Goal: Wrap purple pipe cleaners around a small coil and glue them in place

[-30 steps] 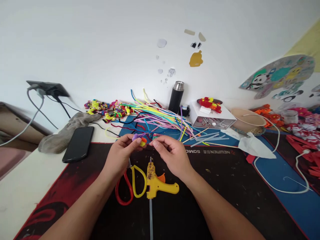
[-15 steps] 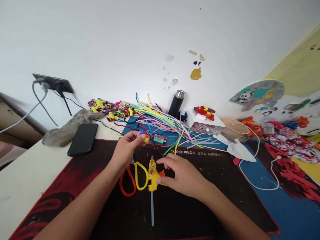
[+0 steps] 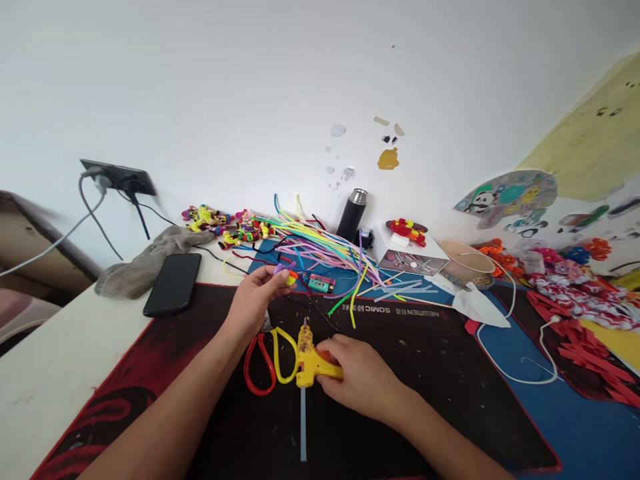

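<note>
My left hand (image 3: 256,293) pinches a small purple, orange and yellow fuzzy craft piece (image 3: 289,276) between thumb and fingers. Much of that piece is hidden behind the fingertips. Closed around the handle of a yellow hot glue gun (image 3: 305,365) is my right hand (image 3: 363,375), close to the orange trigger. The gun's nozzle points away from me, and a clear glue stick (image 3: 303,427) sticks out of its rear. Left of the gun lie scissors with one red and one yellow handle (image 3: 259,392); their blades are partly hidden by my left hand.
Behind the black desk mat (image 3: 430,400) lies a pile of colourful pipe cleaners (image 3: 320,243). A lighter (image 3: 321,284), black flask (image 3: 352,215), white box (image 3: 410,252) and bowl (image 3: 465,263) stand or lie nearby. At the left is a phone (image 3: 172,285); red strips (image 3: 590,353) lie right.
My right hand has gone from hovering open-fingered beside the glue gun to gripping its handle. My left hand keeps the craft piece in about the same place. The view has shifted slightly.
</note>
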Available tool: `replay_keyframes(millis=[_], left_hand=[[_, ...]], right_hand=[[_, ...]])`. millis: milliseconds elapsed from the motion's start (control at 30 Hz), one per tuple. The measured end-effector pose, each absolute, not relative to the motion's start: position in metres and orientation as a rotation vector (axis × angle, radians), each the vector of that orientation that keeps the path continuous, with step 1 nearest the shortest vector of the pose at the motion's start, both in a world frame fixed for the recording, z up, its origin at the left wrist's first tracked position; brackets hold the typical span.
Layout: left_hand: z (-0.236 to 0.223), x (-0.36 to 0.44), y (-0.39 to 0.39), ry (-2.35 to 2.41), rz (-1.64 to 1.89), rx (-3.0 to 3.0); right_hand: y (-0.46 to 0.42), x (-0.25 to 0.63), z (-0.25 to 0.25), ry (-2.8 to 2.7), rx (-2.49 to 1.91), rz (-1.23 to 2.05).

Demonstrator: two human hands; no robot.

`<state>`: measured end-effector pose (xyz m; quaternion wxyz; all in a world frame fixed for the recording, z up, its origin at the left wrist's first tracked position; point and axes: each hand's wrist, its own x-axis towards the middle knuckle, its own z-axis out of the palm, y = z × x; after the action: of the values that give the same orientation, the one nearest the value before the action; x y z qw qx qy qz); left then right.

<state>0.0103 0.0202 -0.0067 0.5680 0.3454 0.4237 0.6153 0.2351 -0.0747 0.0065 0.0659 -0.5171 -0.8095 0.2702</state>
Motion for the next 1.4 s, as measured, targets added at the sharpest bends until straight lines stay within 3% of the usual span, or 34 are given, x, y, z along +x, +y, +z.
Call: replay_keyframes(millis=[267, 533, 933, 1400], left_hand=[[-0.01, 0.006, 0.025, 1.036, 1.512, 0.781], [-0.018, 0.002, 0.027, 1.074, 1.518, 0.827], [-0.018, 0.005, 0.023, 1.171, 1.454, 0.999], [-0.012, 0.011, 0.011, 1.245, 1.351, 1.164]], right_hand=[[-0.054, 0.242, -0.004, -1.46, -1.182, 1.543], [-0.017, 0.236, 0.001, -0.921, -0.862, 1.712], [-0.001, 0.216, -0.012, -1.177, -0.943, 1.565], [-0.017, 0.229, -0.021, -1.663, -1.156, 1.087]])
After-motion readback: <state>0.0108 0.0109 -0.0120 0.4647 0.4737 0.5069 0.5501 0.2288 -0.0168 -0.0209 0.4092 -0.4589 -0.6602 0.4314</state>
